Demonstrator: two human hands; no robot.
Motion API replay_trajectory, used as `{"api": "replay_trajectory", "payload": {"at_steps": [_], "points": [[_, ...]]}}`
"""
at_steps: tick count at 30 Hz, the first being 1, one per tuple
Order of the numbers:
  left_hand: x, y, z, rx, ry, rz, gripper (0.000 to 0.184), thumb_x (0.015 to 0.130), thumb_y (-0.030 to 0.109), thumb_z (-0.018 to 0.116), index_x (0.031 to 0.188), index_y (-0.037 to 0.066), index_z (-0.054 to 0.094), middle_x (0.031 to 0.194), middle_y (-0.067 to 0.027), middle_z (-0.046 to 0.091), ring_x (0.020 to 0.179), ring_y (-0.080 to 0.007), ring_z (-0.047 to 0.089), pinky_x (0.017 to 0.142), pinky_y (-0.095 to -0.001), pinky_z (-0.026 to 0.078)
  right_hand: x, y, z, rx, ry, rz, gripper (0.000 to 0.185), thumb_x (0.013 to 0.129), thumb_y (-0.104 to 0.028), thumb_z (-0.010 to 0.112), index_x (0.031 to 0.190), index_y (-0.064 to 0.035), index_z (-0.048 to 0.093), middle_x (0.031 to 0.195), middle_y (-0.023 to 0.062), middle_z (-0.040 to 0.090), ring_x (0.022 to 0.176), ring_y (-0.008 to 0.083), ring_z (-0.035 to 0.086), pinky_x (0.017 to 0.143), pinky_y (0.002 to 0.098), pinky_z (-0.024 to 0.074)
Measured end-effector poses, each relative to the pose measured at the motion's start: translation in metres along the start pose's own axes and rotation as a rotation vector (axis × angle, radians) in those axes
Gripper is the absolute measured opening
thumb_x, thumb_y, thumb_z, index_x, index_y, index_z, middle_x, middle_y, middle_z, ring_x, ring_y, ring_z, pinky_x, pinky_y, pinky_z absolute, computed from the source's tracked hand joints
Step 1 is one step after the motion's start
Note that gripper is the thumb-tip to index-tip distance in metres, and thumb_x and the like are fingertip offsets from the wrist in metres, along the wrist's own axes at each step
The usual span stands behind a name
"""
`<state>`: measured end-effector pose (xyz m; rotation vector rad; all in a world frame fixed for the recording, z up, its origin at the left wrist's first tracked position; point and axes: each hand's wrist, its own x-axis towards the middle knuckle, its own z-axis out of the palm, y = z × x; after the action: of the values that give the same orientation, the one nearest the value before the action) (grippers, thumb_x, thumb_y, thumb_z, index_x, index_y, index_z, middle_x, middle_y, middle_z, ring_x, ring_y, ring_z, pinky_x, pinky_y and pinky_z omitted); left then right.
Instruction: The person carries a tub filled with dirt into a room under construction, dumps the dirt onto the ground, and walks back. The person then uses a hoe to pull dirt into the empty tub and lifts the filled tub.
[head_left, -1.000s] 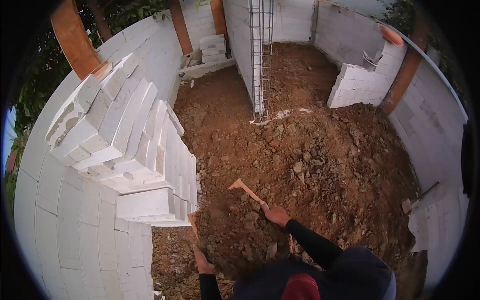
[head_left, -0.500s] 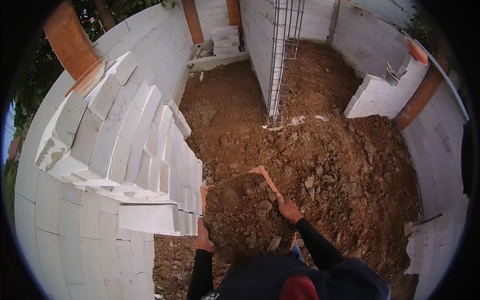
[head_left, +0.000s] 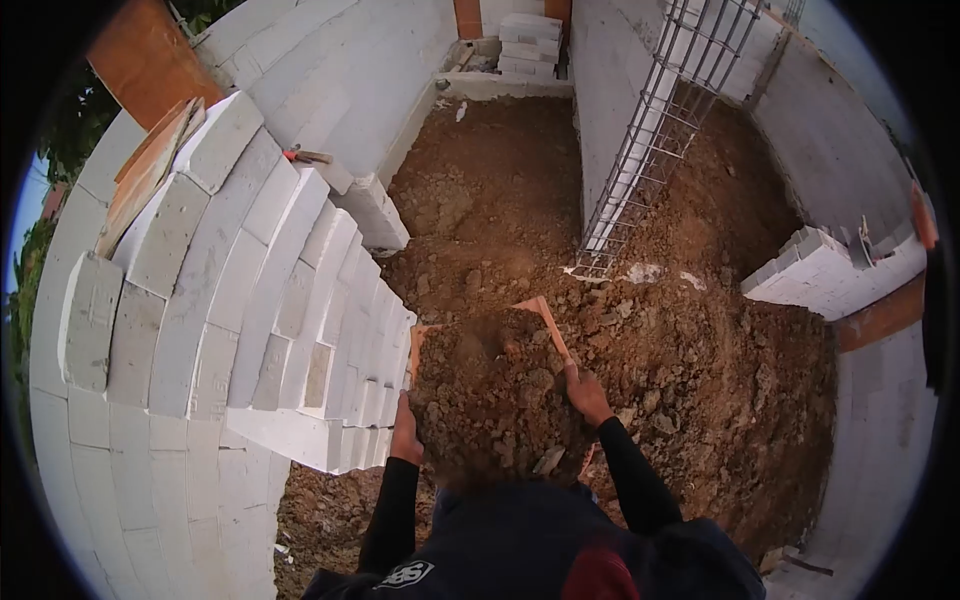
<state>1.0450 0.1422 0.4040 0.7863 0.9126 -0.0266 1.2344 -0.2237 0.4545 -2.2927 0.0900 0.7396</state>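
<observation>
In front of my body is an orange-rimmed tub [head_left: 552, 328], heaped with brown soil and clods that cover its inside. My right hand [head_left: 587, 393] is closed around the rim on its right side. At the left side, my left hand [head_left: 405, 435] grips the edge, its fingers partly hidden by the tub. The near edge lies against or close to my dark shirt and cannot be made out. Close by my left hand rises a stack of white blocks [head_left: 330, 270].
Loose, lumpy soil [head_left: 720, 400] covers the ground. Ahead stands a steel rebar cage [head_left: 660, 120] beside a white wall end. A low block wall [head_left: 835, 275] is at the right, and more blocks [head_left: 528, 45] are piled at the back.
My view has swung left, so the rebar cage and low wall sit farther right. Both hands keep hold of the soil-filled tub, which has moved relative to the ground only slightly, if at all.
</observation>
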Motion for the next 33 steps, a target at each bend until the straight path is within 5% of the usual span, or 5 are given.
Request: {"api": "replay_trajectory", "payload": {"at_steps": [11, 15, 18, 22, 33], "points": [[0.129, 0.082, 0.133, 0.188, 0.176, 0.075, 0.084, 0.098, 0.064, 0.038, 0.158, 0.009, 0.017, 0.165, -0.0084, 0.017, 0.15, -0.0268, 0.017, 0.12, -0.0453, 0.016, 0.171, -0.108, -0.074, 0.019, -0.032, 0.001, 0.073, 0.103, -0.061, 0.033, 0.073, 0.0022, 0.055, 0.059, 0.0169, 0.044, 0.053, 0.0269, 0.039, 0.052, 0.0494, 0.0315], [0.184, 0.144, 0.192, 0.067, 0.128, 0.023, 0.069, 0.102, 0.057, 0.034, 0.148, 0.006, 0.04, 0.145, -0.0113, 0.05, 0.128, -0.0233, 0.054, 0.105, -0.0429, 0.045, 0.258, -0.121, -0.082, 0.039, 0.04, -0.211, 0.074, 0.099, -0.067, 0.035, 0.07, 0.0005, 0.046, 0.061, 0.0127, 0.04, 0.057, 0.0247, 0.038, 0.057, 0.0482, 0.0297], [0.287, 0.146, 0.172, 0.123, 0.097, -0.018, 0.07, 0.101, 0.058, 0.036, 0.148, 0.006, 0.039, 0.146, -0.0117, 0.048, 0.13, -0.0239, 0.053, 0.106, -0.0433, 0.044, 0.296, -0.149, -0.088, 0.079, 0.094, -0.027, 0.075, 0.099, -0.067, 0.035, 0.071, 0.0016, 0.047, 0.063, 0.0161, 0.045, 0.058, 0.0268, 0.04, 0.059, 0.0502, 0.0308], [0.276, 0.237, 0.266, 0.309, 0.162, -0.08, 0.092, 0.096, 0.069, 0.038, 0.16, 0.015, 0.0, 0.167, -0.0093, -0.004, 0.153, -0.0298, 0.0, 0.119, -0.0553, 0.004, 0.365, -0.175, -0.106, 0.034, -0.09, 0.145, 0.082, 0.098, -0.069, 0.034, 0.099, 0.007, 0.065, 0.089, 0.03, 0.064, 0.09, 0.0436, 0.063, 0.08, 0.0525, 0.0431], [0.505, 0.338, 0.392, 0.15, -0.158, 0.019, 0.088, 0.097, 0.066, 0.041, 0.159, 0.011, 0.013, 0.165, -0.0088, 0.013, 0.151, -0.026, 0.014, 0.119, -0.0489, 0.015, 0.617, -0.259, -0.182, 0.06, 0.071, -0.02, 0.082, 0.099, -0.067, 0.031, 0.099, 0.0087, 0.064, 0.07, 0.0308, 0.057, 0.068, 0.0521, 0.055, 0.065, 0.0596, 0.0429]]}}
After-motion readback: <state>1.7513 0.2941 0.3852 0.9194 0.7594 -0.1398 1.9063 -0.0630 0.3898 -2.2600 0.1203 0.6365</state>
